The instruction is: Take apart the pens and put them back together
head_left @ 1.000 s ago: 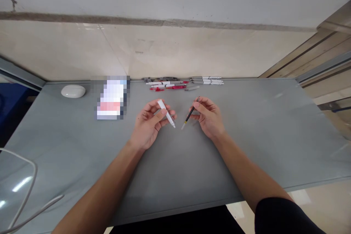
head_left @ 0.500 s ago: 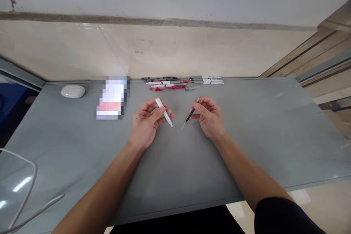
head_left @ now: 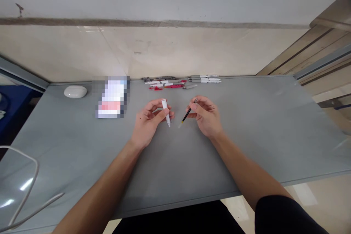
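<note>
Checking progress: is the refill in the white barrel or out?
Out: right hand holds the refill, apart from the barrel in the left hand.

- Our left hand (head_left: 149,122) pinches a white barrel (head_left: 166,112), its tip pointing down at the grey table (head_left: 175,168).
- Our right hand (head_left: 206,117) holds a thin black refill (head_left: 188,114) in its fingertips, slanted toward the barrel; the tips are near but apart.
- A row of pens (head_left: 178,82) lies along the far edge.
- A white case (head_left: 75,91) and a blurred box (head_left: 112,97) sit far left.

Grey tbl (head_left: 260,135), beige wall (head_left: 205,47).
</note>
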A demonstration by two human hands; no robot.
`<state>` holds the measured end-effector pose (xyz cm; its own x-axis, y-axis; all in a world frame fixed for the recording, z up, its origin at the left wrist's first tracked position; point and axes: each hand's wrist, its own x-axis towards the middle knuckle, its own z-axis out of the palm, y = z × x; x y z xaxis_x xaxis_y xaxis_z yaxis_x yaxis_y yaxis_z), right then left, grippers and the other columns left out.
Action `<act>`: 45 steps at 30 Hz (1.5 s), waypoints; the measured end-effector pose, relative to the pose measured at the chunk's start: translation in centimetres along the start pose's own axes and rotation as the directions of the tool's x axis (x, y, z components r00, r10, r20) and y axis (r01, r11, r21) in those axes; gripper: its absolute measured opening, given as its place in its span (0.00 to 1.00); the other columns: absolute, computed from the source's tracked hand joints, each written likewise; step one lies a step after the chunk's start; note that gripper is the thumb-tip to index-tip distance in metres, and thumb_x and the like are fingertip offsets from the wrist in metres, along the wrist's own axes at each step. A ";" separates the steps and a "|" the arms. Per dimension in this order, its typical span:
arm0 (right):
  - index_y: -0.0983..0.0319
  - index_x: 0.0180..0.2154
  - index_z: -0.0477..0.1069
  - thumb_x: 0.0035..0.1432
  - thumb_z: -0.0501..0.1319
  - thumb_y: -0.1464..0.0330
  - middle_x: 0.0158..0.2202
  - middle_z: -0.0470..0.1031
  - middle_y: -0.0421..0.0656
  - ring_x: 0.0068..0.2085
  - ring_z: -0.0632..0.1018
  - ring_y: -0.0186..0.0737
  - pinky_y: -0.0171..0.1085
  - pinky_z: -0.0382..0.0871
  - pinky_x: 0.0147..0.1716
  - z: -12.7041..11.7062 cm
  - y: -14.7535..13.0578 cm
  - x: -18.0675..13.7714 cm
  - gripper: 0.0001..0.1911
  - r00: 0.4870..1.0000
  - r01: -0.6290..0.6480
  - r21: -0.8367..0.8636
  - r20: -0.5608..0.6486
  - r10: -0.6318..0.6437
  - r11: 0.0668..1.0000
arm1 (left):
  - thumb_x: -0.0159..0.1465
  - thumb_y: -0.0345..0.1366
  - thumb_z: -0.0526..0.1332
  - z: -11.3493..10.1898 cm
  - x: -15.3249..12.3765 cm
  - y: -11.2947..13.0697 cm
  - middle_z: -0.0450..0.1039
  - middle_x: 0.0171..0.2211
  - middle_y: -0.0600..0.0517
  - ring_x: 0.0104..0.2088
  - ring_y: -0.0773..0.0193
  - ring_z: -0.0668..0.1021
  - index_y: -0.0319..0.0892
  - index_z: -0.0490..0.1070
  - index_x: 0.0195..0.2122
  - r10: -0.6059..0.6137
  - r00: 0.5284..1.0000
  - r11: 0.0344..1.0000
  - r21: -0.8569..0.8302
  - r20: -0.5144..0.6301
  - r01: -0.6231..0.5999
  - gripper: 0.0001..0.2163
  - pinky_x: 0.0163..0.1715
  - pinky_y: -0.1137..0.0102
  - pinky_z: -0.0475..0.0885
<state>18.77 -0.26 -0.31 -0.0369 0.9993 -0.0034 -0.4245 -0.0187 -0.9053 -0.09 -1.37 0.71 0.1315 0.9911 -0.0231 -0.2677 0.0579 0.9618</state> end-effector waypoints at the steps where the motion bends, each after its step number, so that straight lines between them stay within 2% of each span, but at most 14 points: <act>1: 0.55 0.31 0.74 0.47 0.70 0.66 0.31 0.71 0.35 0.30 0.76 0.33 0.38 0.78 0.28 0.1 -0.1 -0.1 0.07 1.000 -0.002 0.009 0.007 0.002 1.000 | 0.58 0.36 0.67 0.0 0.0 0.1 0.73 0.38 0.50 0.34 0.61 0.79 0.43 0.71 0.44 0.005 1.000 0.999 0.034 0.023 -0.005 0.13 0.36 0.62 0.75; 7: 0.55 0.31 0.76 0.49 0.69 0.65 0.32 0.71 0.35 0.31 0.76 0.32 0.38 0.79 0.30 0.2 -0.6 -0.5 0.06 0.999 0.015 0.062 0.042 -0.017 0.998 | 0.61 0.39 0.64 0.5 -0.2 0.8 0.74 0.39 0.49 0.36 0.61 0.78 0.43 0.71 0.46 0.012 0.994 0.982 0.184 0.113 -0.033 0.13 0.37 0.64 0.73; 11: 0.55 0.32 0.75 0.49 0.69 0.65 0.32 0.72 0.35 0.31 0.76 0.32 0.39 0.79 0.31 0.0 -1.3 -0.7 0.06 0.999 0.046 0.072 0.023 -0.048 0.996 | 0.63 0.40 0.61 0.9 -0.2 1.5 0.75 0.40 0.48 0.37 0.61 0.78 0.44 0.71 0.48 -0.011 0.984 0.929 0.367 0.179 -0.056 0.13 0.37 0.65 0.72; 14: 0.55 0.32 0.74 0.48 0.69 0.65 0.32 0.72 0.34 0.31 0.76 0.31 0.38 0.78 0.30 -0.2 -1.8 -0.6 0.08 0.993 0.115 0.085 -0.041 -0.111 0.990 | 0.64 0.41 0.59 1.2 0.0 1.9 0.76 0.40 0.48 0.39 0.60 0.78 0.45 0.71 0.49 -0.025 0.967 0.855 0.506 0.252 -0.110 0.13 0.40 0.65 0.72; 18: 0.55 0.33 0.72 0.49 0.68 0.63 0.32 0.72 0.34 0.31 0.76 0.30 0.34 0.77 0.30 -0.3 -2.0 -0.4 0.09 0.960 0.223 0.075 -0.189 -0.206 0.972 | 0.66 0.42 0.56 1.7 0.3 2.3 0.76 0.41 0.49 0.40 0.60 0.77 0.45 0.72 0.47 -0.008 0.928 0.732 0.635 0.373 -0.249 0.12 0.40 0.67 0.71; 24: 0.54 0.35 0.71 0.49 0.67 0.62 0.33 0.72 0.33 0.32 0.76 0.30 0.33 0.76 0.30 -0.2 -2.3 -0.4 0.10 0.898 0.320 0.078 -0.342 -0.277 0.944 | 0.67 0.41 0.53 2.5 0.6 2.7 0.75 0.41 0.51 0.38 0.62 0.75 0.45 0.73 0.45 -0.003 0.904 0.617 0.712 0.427 -0.334 0.12 0.34 0.69 0.69; 31: 0.55 0.34 0.71 0.48 0.68 0.62 0.35 0.72 0.35 0.32 0.76 0.30 0.33 0.77 0.30 -0.5 -2.4 -0.2 0.11 0.863 0.360 0.066 -0.404 -0.305 0.931 | 0.68 0.41 0.53 2.6 0.9 2.7 0.75 0.42 0.51 0.38 0.63 0.75 0.45 0.72 0.45 -0.017 0.901 0.632 0.703 0.434 -0.326 0.12 0.36 0.69 0.69; 34: 0.56 0.33 0.72 0.49 0.68 0.63 0.35 0.73 0.35 0.32 0.77 0.31 0.36 0.78 0.31 -0.4 -2.0 -0.2 0.09 0.872 0.356 0.041 -0.374 -0.316 0.933 | 0.67 0.41 0.53 2.7 0.9 2.4 0.75 0.42 0.51 0.38 0.63 0.75 0.45 0.73 0.45 -0.006 0.900 0.656 0.681 0.436 -0.326 0.12 0.37 0.69 0.70; 40: 0.57 0.33 0.76 0.50 0.68 0.66 0.32 0.77 0.37 0.32 0.80 0.36 0.43 0.78 0.38 0.8 -1.4 -1.1 0.05 0.907 0.363 -0.148 -0.169 -0.385 0.920 | 0.66 0.42 0.54 2.9 0.9 1.8 0.76 0.39 0.51 0.36 0.63 0.75 0.44 0.72 0.48 0.037 0.928 0.718 0.636 0.370 -0.282 0.14 0.38 0.69 0.71; 42: 0.56 0.33 0.76 0.51 0.67 0.66 0.32 0.78 0.37 0.33 0.81 0.37 0.44 0.77 0.39 1.1 -1.3 -1.4 0.05 0.915 0.353 -0.190 -0.136 -0.381 0.916 | 0.66 0.43 0.54 2.9 0.7 1.7 0.75 0.34 0.52 0.33 0.63 0.73 0.45 0.73 0.46 0.034 0.941 0.692 0.672 0.336 -0.264 0.14 0.35 0.69 0.70; 45: 0.55 0.33 0.76 0.50 0.67 0.65 0.33 0.79 0.38 0.35 0.80 0.38 0.44 0.76 0.40 1.2 -1.1 -1.4 0.05 0.924 0.312 -0.233 -0.150 -0.351 0.921 | 0.65 0.44 0.54 2.7 0.4 1.4 0.73 0.28 0.53 0.28 0.64 0.71 0.45 0.75 0.39 0.037 0.957 0.647 0.723 0.289 -0.243 0.13 0.29 0.70 0.66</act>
<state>18.18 -1.66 1.25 0.2501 0.9352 0.2508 -0.1921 0.3018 -0.9338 2.18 -1.19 2.81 0.3917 0.9155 0.0919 0.4845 -0.2901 0.8253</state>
